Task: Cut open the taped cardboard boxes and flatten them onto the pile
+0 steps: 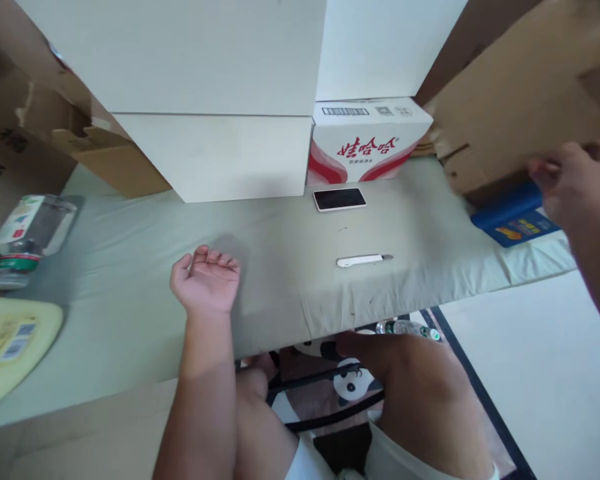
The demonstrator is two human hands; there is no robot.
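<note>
I'm seeing my left hand [206,279] resting palm-up, fingers loosely curled and holding nothing, on the sheet [280,267]. My right hand [575,183] is blurring at the cardboard [520,107] edge, its grip unclear, over a blue book [513,217]. A knife [364,260] and phone [339,199] are lying between

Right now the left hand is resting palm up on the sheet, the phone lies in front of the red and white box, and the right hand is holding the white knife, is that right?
Not quite. In the head view the right hand grips the cardboard, not the knife, which lies untouched on the sheet. The left hand does rest palm up there, and the phone does lie in front of the box.
</note>
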